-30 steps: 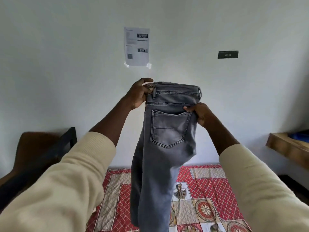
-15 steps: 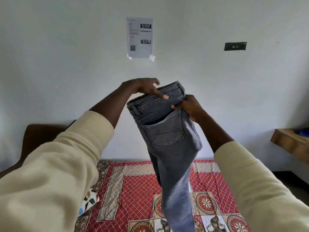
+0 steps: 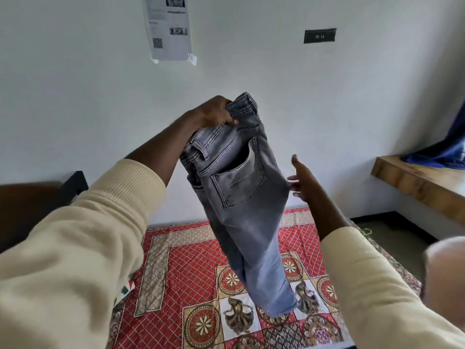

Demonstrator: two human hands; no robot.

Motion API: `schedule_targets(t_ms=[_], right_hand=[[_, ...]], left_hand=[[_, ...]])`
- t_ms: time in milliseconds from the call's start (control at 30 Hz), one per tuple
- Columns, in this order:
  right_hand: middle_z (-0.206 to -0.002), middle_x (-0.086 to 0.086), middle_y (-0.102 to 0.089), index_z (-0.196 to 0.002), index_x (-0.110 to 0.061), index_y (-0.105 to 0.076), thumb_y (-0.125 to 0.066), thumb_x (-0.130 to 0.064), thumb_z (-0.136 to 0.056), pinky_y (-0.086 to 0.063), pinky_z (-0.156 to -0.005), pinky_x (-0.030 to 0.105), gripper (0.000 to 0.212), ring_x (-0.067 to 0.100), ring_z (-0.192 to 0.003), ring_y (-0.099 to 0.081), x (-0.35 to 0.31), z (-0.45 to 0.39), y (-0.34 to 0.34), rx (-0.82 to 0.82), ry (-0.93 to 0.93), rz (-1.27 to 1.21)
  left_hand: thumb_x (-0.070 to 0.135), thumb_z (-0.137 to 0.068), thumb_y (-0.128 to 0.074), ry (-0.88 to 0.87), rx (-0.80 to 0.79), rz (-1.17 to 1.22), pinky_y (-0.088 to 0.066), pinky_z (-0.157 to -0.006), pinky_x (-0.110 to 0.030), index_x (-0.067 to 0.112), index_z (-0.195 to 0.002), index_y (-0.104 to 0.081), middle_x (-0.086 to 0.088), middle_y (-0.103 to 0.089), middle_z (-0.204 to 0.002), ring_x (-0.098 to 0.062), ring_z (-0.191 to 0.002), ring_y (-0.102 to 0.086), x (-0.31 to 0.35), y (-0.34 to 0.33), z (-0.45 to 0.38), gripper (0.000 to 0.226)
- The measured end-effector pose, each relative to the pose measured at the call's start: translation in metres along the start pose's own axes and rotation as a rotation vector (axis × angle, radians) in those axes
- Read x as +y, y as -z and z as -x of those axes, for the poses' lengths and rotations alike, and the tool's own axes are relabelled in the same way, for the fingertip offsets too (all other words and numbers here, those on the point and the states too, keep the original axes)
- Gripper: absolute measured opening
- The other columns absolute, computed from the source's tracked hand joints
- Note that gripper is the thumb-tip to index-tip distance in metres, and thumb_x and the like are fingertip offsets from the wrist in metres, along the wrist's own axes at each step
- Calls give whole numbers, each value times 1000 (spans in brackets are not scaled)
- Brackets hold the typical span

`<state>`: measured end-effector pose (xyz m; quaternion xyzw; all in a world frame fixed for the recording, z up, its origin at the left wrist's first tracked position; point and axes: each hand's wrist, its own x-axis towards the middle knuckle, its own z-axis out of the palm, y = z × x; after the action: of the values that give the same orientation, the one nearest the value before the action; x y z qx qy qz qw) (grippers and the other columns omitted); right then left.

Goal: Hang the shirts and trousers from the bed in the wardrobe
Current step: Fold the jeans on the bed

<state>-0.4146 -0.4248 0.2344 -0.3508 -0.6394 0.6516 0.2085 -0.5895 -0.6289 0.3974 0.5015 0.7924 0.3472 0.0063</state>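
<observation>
Since half a second ago the right hand (image 3: 303, 183) has let go of the faded grey denim jeans (image 3: 241, 187) and now sits just beside their right edge, while the waistband has tipped further toward the upper right.

From the head camera, the left hand (image 3: 214, 113) alone holds the jeans up in front of the white wall (image 3: 75, 96). Its fingers (image 3: 230, 120) are curled over the folded waistband and grip it near the top corner. The jeans hang tilted in the air, back pocket facing the camera, legs trailing down and to the right, with the frayed hem hanging above the red patterned bedspread (image 3: 191, 268) of the bed. The right hand is spread, its fingers straight and holding nothing; whether the fingertips touch the denim cannot be told. Both arms wear cream ribbed sleeves (image 3: 83, 235) pushed up the forearms.

On the wall hang a taped printed paper sheet (image 3: 168, 28) and a small dark plaque (image 3: 319, 36). At the right a wooden ledge (image 3: 412, 182) carries a blue cloth (image 3: 442, 149).
</observation>
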Motion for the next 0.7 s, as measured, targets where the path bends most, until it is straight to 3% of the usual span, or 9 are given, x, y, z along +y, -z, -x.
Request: schedule_targets(t_ms=[67,167,267,333,400,500,600,700], right_hand=[[-112,10,-63,-129,-13,-57,-40,-85,-80,-47,-74,34,88,22,-88,-60,43,-1,10,-205,-114,-73],[-126,1,-67,-130,-19,-62,-53,-65,-87,-47,-101,38,64,19,-118,-60,74,4,0,-360,-16,-260],[-119,10,-70,-117,-5,-69,-90,-39,-64,-52,-96,34,66,23,-113,-65,81,14,-10,-488,31,-252],[-110,13,-72,-106,0,-72,-99,-30,-47,-55,-87,33,72,28,-105,-68,89,13,-7,-544,23,-204],[-101,13,-74,-101,-1,-74,-94,-24,-57,-58,-78,32,54,25,-94,-71,96,10,-2,-610,1,-312],[-90,12,-74,-96,-2,-72,-66,-17,-84,-59,-74,32,20,22,-83,-71,100,12,-10,-602,-117,-353],[-85,8,-74,-89,-5,-74,-63,-6,-79,-57,-72,26,14,17,-75,-71,97,13,-27,-661,-103,-156],[-94,11,-75,-98,-4,-76,-71,-7,-74,-56,-86,33,24,22,-86,-72,91,15,-33,-661,-31,-432]], left_hand=[[6,-80,-77,-22,-1,12,-42,-58,-13,8,-90,-68,-3,-64,-88,-9,-72,-56,6,-4,-6,14],[7,-78,-77,-43,-15,-1,-45,-65,-18,2,-96,-71,-4,-64,-91,-12,-79,-57,15,-11,-13,20],[4,-79,-75,-30,5,-23,-43,-63,-21,1,-100,-70,-5,-62,-91,-14,-81,-56,20,-11,-16,21],[5,-80,-74,-12,16,-68,-43,-66,-23,-1,-101,-69,-8,-65,-93,-16,-82,-57,18,-6,-15,22],[7,-79,-76,5,33,-95,-46,-74,-27,-4,-101,-69,-15,-70,-100,-18,-84,-59,9,1,-16,25],[7,-81,-76,30,38,-65,-53,-84,-35,-3,-104,-70,-17,-71,-105,-21,-88,-63,2,13,-14,26],[10,-83,-76,17,-38,-78,-53,-71,-22,4,-109,-69,-8,-69,-103,-17,-86,-63,9,19,-8,28],[13,-82,-77,31,-100,-79,-48,-67,-17,13,-110,-68,-1,-69,-101,-11,-81,-63,14,26,-5,29]])
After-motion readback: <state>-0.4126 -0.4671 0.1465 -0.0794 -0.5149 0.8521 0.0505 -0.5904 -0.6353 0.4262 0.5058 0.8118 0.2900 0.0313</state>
